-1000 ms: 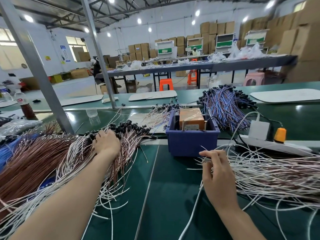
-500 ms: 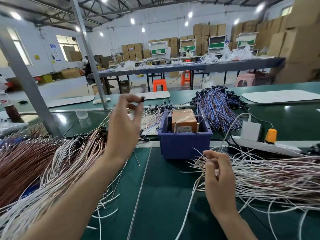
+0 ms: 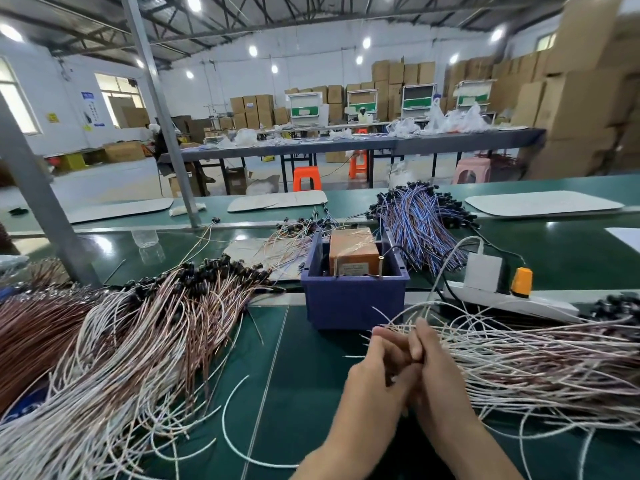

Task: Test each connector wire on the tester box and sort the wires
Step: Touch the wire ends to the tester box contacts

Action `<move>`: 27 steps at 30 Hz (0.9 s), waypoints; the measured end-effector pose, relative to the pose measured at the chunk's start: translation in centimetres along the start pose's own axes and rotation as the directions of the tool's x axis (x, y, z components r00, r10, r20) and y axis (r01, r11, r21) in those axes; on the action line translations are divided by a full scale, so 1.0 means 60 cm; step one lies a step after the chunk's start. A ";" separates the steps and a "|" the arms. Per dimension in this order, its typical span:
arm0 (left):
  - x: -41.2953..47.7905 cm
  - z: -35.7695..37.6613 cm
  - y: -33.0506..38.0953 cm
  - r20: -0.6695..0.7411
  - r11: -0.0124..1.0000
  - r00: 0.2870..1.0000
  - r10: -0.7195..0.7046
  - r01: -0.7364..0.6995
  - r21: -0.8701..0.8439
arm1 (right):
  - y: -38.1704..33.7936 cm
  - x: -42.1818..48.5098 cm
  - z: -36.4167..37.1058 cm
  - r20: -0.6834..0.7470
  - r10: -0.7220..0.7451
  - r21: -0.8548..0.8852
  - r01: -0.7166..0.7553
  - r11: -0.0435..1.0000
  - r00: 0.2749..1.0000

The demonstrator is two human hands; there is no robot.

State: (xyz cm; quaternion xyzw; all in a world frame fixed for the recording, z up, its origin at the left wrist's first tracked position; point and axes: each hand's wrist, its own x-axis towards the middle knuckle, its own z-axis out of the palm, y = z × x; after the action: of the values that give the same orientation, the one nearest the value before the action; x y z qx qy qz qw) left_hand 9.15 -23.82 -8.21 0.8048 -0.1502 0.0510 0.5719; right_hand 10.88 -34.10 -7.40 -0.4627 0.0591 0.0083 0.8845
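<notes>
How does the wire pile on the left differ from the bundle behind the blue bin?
The left pile is white and copper-brown; the back bundle is blue and purple. The left pile spreads wide and loose; the back bundle is smaller and tighter. Both carry black connectors at their far ends.

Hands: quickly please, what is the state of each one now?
Left hand: fingers curled; whether they hold anything cannot be told.
Right hand: pinches ends of the white wires.
</notes>
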 end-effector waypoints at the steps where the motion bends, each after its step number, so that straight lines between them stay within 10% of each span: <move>1: -0.001 -0.006 -0.002 0.038 0.999 0.999 -0.038 0.039 -0.019 | -0.001 0.000 -0.001 -0.003 0.006 0.008 -0.006 1.000 1.000; 7: -0.002 -0.057 -0.014 0.287 0.968 0.958 0.001 -0.073 0.239 | -0.027 0.020 -0.020 -0.113 -0.074 0.340 0.108 0.934 0.991; 12: 0.013 -0.111 -0.035 0.026 0.691 0.962 0.273 -0.214 0.691 | -0.044 0.023 -0.054 -0.088 -0.086 0.432 0.115 0.894 0.992; 20: 0.022 -0.124 -0.056 -0.216 0.514 0.744 0.632 -0.195 0.836 | -0.012 -0.002 -0.016 0.168 0.014 -0.236 0.026 0.971 0.986; 27: 0.007 -0.104 -0.043 -0.125 0.452 0.705 0.698 -0.299 0.840 | 0.012 -0.025 0.023 0.387 -0.175 -0.434 0.346 0.832 0.905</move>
State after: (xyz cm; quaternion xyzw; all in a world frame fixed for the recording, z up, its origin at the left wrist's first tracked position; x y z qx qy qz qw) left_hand 10.86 -17.28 -8.30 0.8453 -0.2124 0.4682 0.1456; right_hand 9.49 -32.50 -7.06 -0.6682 -0.1590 -0.0219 0.7264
